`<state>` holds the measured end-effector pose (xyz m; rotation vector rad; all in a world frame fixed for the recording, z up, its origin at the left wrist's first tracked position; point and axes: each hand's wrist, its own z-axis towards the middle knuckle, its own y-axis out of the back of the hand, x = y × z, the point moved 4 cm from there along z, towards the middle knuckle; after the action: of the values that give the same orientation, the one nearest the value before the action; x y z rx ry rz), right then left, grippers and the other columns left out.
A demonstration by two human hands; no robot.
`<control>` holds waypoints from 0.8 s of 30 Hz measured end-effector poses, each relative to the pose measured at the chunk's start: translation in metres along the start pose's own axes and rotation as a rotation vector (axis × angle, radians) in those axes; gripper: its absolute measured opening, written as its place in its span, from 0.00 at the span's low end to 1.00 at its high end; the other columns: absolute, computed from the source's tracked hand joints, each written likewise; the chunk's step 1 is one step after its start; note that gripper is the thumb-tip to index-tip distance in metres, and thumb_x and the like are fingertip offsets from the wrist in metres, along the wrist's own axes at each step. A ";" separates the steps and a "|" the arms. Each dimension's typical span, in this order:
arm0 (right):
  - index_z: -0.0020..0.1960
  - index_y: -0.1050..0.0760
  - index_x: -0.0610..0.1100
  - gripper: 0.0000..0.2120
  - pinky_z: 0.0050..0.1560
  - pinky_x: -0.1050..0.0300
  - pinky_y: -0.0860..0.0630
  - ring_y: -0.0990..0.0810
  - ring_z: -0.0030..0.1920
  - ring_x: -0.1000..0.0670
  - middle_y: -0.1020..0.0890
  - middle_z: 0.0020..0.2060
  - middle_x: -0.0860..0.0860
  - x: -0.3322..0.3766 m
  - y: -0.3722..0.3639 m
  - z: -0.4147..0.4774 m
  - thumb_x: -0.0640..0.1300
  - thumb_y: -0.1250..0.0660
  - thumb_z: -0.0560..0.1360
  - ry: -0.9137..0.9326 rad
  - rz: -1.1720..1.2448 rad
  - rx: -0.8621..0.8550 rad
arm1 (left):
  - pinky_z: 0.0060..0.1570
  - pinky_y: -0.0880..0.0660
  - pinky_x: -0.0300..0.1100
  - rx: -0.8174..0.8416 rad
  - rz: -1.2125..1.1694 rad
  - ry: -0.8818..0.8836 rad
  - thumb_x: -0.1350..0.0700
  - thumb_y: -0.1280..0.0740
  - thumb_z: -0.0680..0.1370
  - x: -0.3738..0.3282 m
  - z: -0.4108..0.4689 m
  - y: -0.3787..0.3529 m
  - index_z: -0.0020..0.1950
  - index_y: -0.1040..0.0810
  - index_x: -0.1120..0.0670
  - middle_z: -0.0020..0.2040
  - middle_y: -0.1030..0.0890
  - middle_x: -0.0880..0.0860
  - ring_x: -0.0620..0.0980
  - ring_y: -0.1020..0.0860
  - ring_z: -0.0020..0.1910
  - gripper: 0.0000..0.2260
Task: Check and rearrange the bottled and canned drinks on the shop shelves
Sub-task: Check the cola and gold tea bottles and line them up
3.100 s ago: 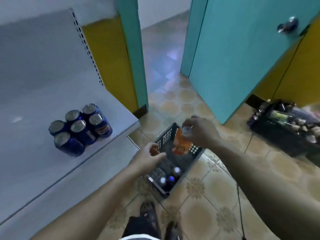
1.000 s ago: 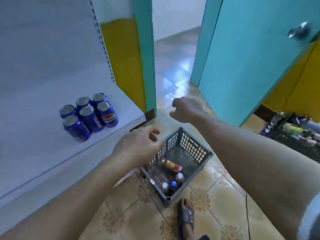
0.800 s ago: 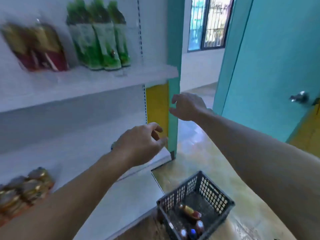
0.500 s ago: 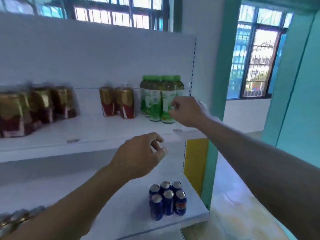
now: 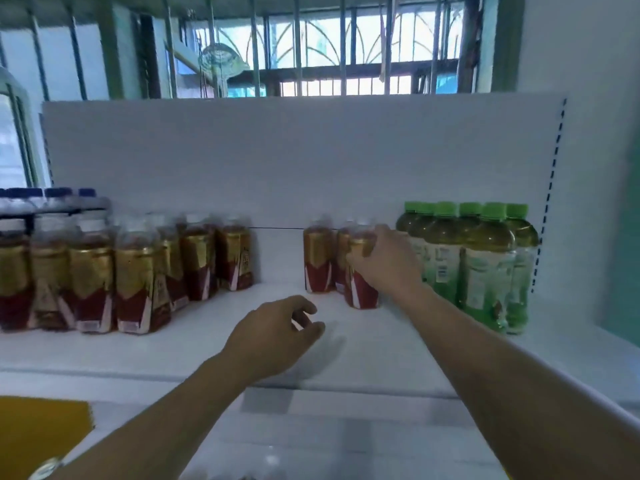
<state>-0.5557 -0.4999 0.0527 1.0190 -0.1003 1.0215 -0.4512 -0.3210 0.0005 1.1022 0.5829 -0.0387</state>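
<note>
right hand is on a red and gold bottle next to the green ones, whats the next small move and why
Probably lift the red-and-gold bottle and carry it left to the larger red-and-gold group. The right hand grips it; it stands with two others, split from that group by bare shelf, and the left hand hovers empty.

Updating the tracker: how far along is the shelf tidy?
Done, apparently: green bottles stand packed at the right end. In hand: the right hand grips the front red bottle of a small cluster; the left hand hovers over the shelf, holding nothing. Left, probably: closing the gap between that cluster and the big red group.
</note>
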 end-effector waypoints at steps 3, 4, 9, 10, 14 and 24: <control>0.71 0.36 0.48 0.37 0.61 0.45 0.23 0.23 0.63 0.44 0.24 0.65 0.48 -0.018 -0.039 0.021 0.56 0.23 0.69 -0.126 0.169 -0.031 | 0.55 0.23 0.41 0.016 0.019 0.007 0.40 0.35 0.80 0.017 0.026 -0.003 0.66 0.25 0.43 0.51 0.22 0.39 0.41 0.22 0.51 0.16; 0.73 0.39 0.48 0.40 0.62 0.46 0.24 0.24 0.65 0.43 0.25 0.66 0.47 -0.023 -0.050 0.026 0.56 0.22 0.69 -0.158 0.196 -0.029 | 0.55 0.23 0.41 0.028 0.022 0.002 0.40 0.35 0.80 0.022 0.036 -0.005 0.66 0.25 0.43 0.53 0.22 0.39 0.42 0.22 0.51 0.16; 0.73 0.35 0.52 0.35 0.62 0.47 0.25 0.21 0.63 0.44 0.21 0.63 0.50 -0.040 -0.076 0.032 0.52 0.23 0.72 -0.260 0.374 -0.158 | 0.56 0.24 0.42 0.089 0.031 -0.040 0.41 0.35 0.80 0.042 0.082 -0.014 0.65 0.24 0.43 0.52 0.23 0.40 0.43 0.23 0.52 0.15; 0.71 0.32 0.53 0.32 0.62 0.49 0.25 0.20 0.61 0.46 0.19 0.61 0.52 -0.041 -0.075 0.029 0.52 0.22 0.71 -0.262 0.386 -0.205 | 0.57 0.24 0.42 0.111 0.025 -0.053 0.41 0.35 0.79 0.046 0.090 -0.015 0.65 0.25 0.43 0.52 0.23 0.39 0.43 0.23 0.52 0.15; 0.66 0.27 0.53 0.29 0.57 0.56 0.25 0.21 0.54 0.54 0.20 0.51 0.58 -0.018 -0.057 0.023 0.56 0.21 0.68 -0.187 0.323 -0.253 | 0.59 0.24 0.42 0.186 -0.079 -0.154 0.42 0.33 0.79 0.062 0.112 -0.012 0.65 0.25 0.44 0.53 0.21 0.38 0.41 0.21 0.51 0.16; 0.58 0.24 0.50 0.24 0.57 0.52 0.18 0.15 0.52 0.55 0.15 0.51 0.54 0.082 -0.093 0.025 0.46 0.18 0.65 -0.006 0.735 0.115 | 0.38 0.26 0.25 0.256 -0.969 -0.128 0.47 0.26 0.69 0.104 0.127 0.011 0.66 0.30 0.44 0.54 0.18 0.41 0.32 0.19 0.46 0.27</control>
<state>-0.4312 -0.4770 0.0468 1.1134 -0.4492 1.7036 -0.3057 -0.3979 0.0020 0.9593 0.9662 -1.0379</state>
